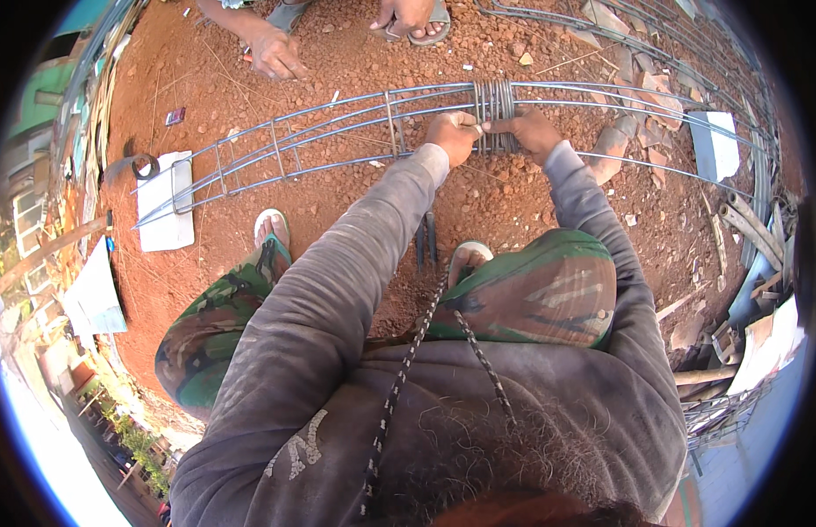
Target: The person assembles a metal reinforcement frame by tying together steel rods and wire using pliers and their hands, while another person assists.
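The person's left hand (pixel 452 136) is closed in a grip at the left edge of a bunch of metal rings (pixel 495 110). It seems to pinch a thin piece of wire there, but the wire is too small to see well. The right hand (pixel 533 132) is closed too, and it holds the right edge of the same bunch. The two hands almost touch, just below the rings.

The rings stand close together like a pack, wrapped around a long steel bar cage (pixel 382 127). To do this step well, the person would likely need to keep the rings pressed tight with one hand while the other works, so that no ring slips along the bars.

The cage lies flat on the red dirt (pixel 355 53). Its long side runs left to right across the view, in front of the person's knees. The bars look bent, but that is only the round camera lens. To the left of the rings, more rings sit spread out along the bars, and the far left end of the cage rests on a white block (pixel 162 206). To the right of the rings, the bars run on bare.

Beyond the cage, another person's hand (pixel 274 54) rests on the dirt. Below the rings, near the person's feet, dark pliers (pixel 426 239) lie on the ground.
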### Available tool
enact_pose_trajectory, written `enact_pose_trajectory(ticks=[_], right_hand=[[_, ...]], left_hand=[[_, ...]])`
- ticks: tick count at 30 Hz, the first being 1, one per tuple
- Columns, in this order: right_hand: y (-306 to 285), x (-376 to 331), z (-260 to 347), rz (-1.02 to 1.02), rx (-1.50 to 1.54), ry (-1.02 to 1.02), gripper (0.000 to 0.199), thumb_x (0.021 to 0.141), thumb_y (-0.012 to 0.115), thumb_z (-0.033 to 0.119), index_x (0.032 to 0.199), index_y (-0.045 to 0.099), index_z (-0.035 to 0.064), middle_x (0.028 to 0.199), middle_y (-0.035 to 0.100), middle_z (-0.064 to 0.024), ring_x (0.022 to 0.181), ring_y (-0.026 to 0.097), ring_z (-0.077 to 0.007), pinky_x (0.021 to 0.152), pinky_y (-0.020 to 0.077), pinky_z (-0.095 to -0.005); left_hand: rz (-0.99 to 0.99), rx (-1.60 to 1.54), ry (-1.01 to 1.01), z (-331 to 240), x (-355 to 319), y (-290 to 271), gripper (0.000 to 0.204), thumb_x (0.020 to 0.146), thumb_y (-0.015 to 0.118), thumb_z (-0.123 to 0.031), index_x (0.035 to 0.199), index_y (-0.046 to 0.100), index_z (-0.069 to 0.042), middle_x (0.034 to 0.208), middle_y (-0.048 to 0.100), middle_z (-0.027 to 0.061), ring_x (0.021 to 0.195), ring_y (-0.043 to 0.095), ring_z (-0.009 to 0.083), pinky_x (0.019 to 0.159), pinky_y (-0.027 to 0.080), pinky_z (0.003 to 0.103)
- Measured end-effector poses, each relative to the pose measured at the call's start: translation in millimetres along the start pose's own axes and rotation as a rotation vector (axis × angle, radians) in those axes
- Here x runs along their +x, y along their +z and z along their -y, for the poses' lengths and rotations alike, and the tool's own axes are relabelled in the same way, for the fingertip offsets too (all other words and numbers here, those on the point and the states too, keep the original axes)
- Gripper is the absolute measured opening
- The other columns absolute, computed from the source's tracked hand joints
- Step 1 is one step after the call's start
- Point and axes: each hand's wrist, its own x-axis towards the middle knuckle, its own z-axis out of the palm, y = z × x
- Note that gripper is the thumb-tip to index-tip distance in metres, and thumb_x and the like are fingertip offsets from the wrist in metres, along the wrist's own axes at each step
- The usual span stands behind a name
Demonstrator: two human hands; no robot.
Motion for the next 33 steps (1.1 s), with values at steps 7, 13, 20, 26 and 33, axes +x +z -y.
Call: enact_pose_trajectory(ticks=[7,13,20,26,33], right_hand=[[-1.2,-32.1,26.0,-0.078,0.106,0.055,0.028,0.081,0.084,0.003,0.104,0.073,-0.0074,0.095,0.077,-0.0144,0.080,0.073,-0.0223,0.076,0.0595,-0.0352],[-43.5,-30.0,2.8,-0.189,0.073,0.014,0.026,0.084,0.083,0.006,0.106,0.075,-0.0059,0.092,0.077,-0.0109,0.077,0.071,-0.0194,0.074,0.0576,-0.0343],[-73.7,-33.8,-6.4,-0.347,-0.047,-0.018,0.020,0.087,0.081,0.011,0.100,0.075,-0.0037,0.091,0.076,-0.0087,0.074,0.069,-0.0170,0.068,0.0528,-0.0318],[-114.3,-48.2,-1.1,-0.422,-0.016,0.016,0.022,0.085,0.083,0.013,0.097,0.076,-0.0039,0.087,0.075,-0.0090,0.071,0.066,-0.0174,0.068,0.0510,-0.0321],[-115.1,-52.9,-8.5,-0.531,-0.233,-0.065,0.033,0.086,0.083,0.021,0.104,0.077,-0.0063,0.087,0.074,-0.0062,0.074,0.062,-0.0153,0.072,0.0488,-0.0314]], left_hand=[[0.069,0.206,-0.098,-17.4,-4.5,-0.8,0.027,0.093,0.075,-0.022,0.108,0.076,0.000,0.096,0.078,0.0091,0.086,0.069,0.0152,0.081,0.053,0.033],[0.070,0.144,-0.044,-5.7,6.0,-4.2,0.026,0.093,0.073,-0.020,0.106,0.075,0.002,0.098,0.079,0.0099,0.088,0.069,0.0149,0.081,0.053,0.031],[0.109,0.049,-0.064,-14.1,-2.5,-1.2,0.028,0.098,0.066,-0.021,0.113,0.070,0.002,0.096,0.080,0.0079,0.085,0.069,0.0141,0.081,0.053,0.030],[0.130,0.087,-0.016,-10.9,0.2,-14.1,0.029,0.098,0.064,-0.018,0.116,0.068,0.005,0.093,0.081,0.0093,0.084,0.073,0.0152,0.076,0.055,0.032],[0.213,0.086,-0.048,-2.8,5.0,-14.9,0.029,0.100,0.064,-0.019,0.118,0.067,0.004,0.103,0.080,0.0102,0.099,0.071,0.0161,0.089,0.052,0.031]])
